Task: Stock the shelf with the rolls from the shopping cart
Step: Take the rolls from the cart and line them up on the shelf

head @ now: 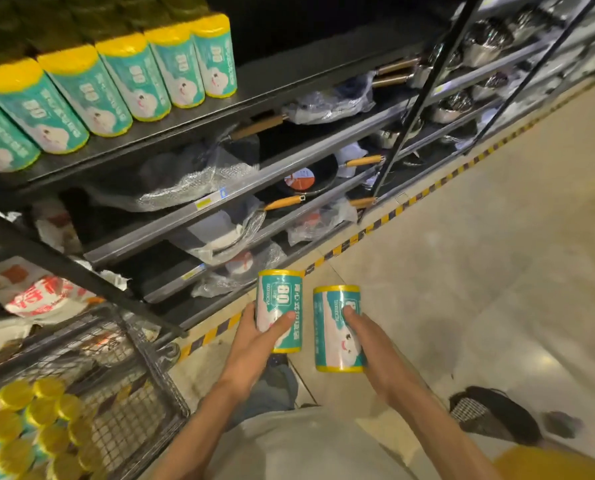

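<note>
Our left hand (254, 336) wraps one roll (280, 310), thumb across its front; our right hand (365, 341) clasps a second roll (337, 329). We hold both upright (seemingly ready to stand), the shelf row (116, 84) well above our fingertips.

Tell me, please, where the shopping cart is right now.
The shopping cart sits at the lower left of the head view, beside the shelf, holding yellow-capped rolls.
</note>
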